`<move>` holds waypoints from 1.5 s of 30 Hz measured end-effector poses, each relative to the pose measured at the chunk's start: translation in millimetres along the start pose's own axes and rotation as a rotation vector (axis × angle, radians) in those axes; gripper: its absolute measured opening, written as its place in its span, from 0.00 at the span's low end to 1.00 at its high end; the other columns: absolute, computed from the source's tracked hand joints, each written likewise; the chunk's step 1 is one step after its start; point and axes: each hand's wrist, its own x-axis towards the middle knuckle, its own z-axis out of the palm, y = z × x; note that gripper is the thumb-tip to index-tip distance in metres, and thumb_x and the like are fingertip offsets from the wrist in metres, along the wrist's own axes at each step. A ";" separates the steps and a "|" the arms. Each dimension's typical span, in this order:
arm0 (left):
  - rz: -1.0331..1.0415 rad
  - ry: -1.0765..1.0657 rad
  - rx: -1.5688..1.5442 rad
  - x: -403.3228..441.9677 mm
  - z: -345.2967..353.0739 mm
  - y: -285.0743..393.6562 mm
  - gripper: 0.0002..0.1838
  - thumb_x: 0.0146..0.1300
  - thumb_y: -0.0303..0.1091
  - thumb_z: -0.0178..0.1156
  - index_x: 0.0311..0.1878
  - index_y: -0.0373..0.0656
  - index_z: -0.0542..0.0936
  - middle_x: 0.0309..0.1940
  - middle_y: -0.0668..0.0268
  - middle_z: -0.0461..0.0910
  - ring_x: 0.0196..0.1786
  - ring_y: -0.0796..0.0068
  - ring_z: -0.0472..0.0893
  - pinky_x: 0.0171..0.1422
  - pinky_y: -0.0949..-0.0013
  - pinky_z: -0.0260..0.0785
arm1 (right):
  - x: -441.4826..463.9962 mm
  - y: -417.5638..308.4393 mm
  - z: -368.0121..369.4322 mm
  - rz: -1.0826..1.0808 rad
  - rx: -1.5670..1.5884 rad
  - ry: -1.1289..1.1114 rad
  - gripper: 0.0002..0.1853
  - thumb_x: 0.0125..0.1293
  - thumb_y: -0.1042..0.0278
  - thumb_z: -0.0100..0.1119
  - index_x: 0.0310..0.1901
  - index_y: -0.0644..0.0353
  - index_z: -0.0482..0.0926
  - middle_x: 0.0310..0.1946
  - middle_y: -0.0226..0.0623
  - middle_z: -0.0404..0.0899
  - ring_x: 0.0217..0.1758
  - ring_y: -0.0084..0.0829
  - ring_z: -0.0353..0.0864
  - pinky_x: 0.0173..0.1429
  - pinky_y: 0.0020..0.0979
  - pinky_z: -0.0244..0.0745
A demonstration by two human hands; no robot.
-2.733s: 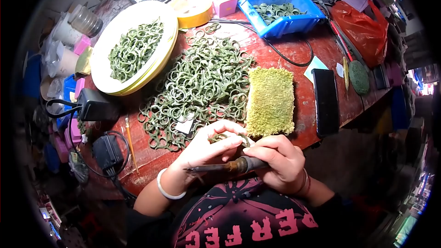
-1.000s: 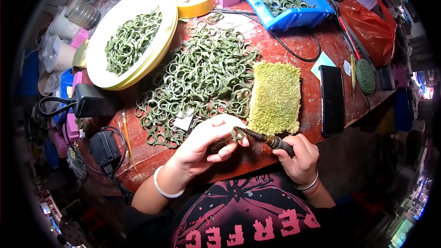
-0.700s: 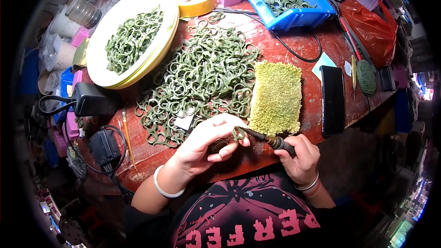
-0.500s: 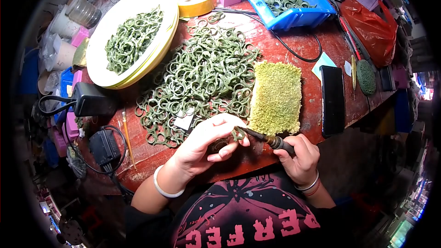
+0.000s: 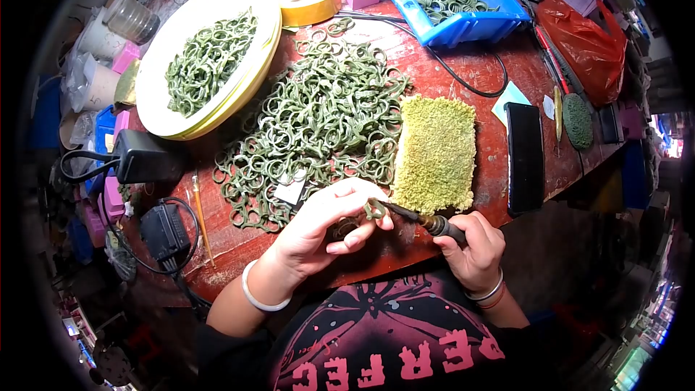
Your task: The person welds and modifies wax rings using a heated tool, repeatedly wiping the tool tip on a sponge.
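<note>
My left hand (image 5: 329, 221) pinches a small green ring (image 5: 375, 209) between thumb and fingers, just in front of the pile. In my right hand (image 5: 474, 250) is what looks like a soldering iron (image 5: 433, 224), with a dark handle and brass-coloured collar. Its dark tip points left and meets or nearly meets the ring; contact is too small to tell. Beyond my left hand spreads a large heap of loose green rings (image 5: 326, 116). A yellow-green textured sponge-like block (image 5: 436, 152) lies just above the iron.
A pale round tray (image 5: 156, 105) of green rings stands at left, and a blue bin (image 5: 463, 34) with more at the back. A phone (image 5: 524, 159) lies right of the block. Yellow tape (image 5: 310, 11), a black power adapter (image 5: 148, 158) and a red bag (image 5: 583, 47) surround the work area.
Almost nothing differs. The ring in my left hand appears turned slightly, and the iron has barely shifted.
</note>
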 end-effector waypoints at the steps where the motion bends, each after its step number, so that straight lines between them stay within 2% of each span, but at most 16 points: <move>1: 0.004 -0.003 -0.003 0.1 0.2 0.0 0.15 0.77 0.38 0.53 0.55 0.34 0.75 0.40 0.55 0.81 0.23 0.85 0.67 0.20 0.84 0.55 | 0.1 0.0 -0.2 0.002 0.008 0.004 0.16 0.62 0.60 0.75 0.36 0.63 0.78 0.24 0.36 0.75 0.21 0.34 0.75 0.25 0.33 0.68; 4: 0.025 -0.066 -0.061 0.5 -4.5 -1.7 0.15 0.77 0.36 0.53 0.57 0.34 0.76 0.42 0.53 0.83 0.25 0.82 0.71 0.20 0.84 0.57 | 0.0 0.7 0.0 0.001 0.014 0.010 0.16 0.62 0.60 0.74 0.36 0.63 0.78 0.24 0.36 0.75 0.21 0.34 0.75 0.25 0.33 0.67; 38: 0.016 -0.088 -0.061 0.5 -8.4 -2.9 0.15 0.77 0.36 0.53 0.58 0.35 0.76 0.42 0.52 0.84 0.24 0.82 0.70 0.20 0.84 0.56 | -1.4 0.3 0.0 0.001 -0.005 -0.003 0.16 0.61 0.59 0.75 0.36 0.62 0.78 0.25 0.35 0.75 0.21 0.35 0.75 0.25 0.33 0.68; 41: 0.030 -0.076 -0.029 0.7 -5.6 -1.9 0.15 0.77 0.37 0.53 0.56 0.35 0.76 0.42 0.53 0.83 0.24 0.83 0.70 0.20 0.84 0.54 | -2.8 0.4 -4.4 0.026 0.042 0.015 0.16 0.61 0.60 0.75 0.36 0.63 0.78 0.25 0.36 0.75 0.21 0.35 0.75 0.25 0.34 0.68; 44: 0.012 -0.003 0.076 -1.0 2.0 0.4 0.13 0.75 0.36 0.56 0.52 0.36 0.77 0.39 0.57 0.82 0.22 0.86 0.68 0.22 0.84 0.56 | -3.5 5.2 -14.4 0.056 -0.039 0.081 0.16 0.62 0.61 0.74 0.36 0.62 0.78 0.24 0.37 0.74 0.22 0.37 0.74 0.25 0.35 0.67; 45: 0.059 0.029 0.197 -2.0 4.1 -1.6 0.12 0.74 0.35 0.57 0.52 0.36 0.77 0.39 0.58 0.82 0.24 0.86 0.69 0.24 0.84 0.56 | -2.4 6.2 -18.6 0.072 -0.092 0.092 0.15 0.62 0.61 0.74 0.35 0.62 0.78 0.24 0.37 0.74 0.22 0.38 0.74 0.25 0.35 0.67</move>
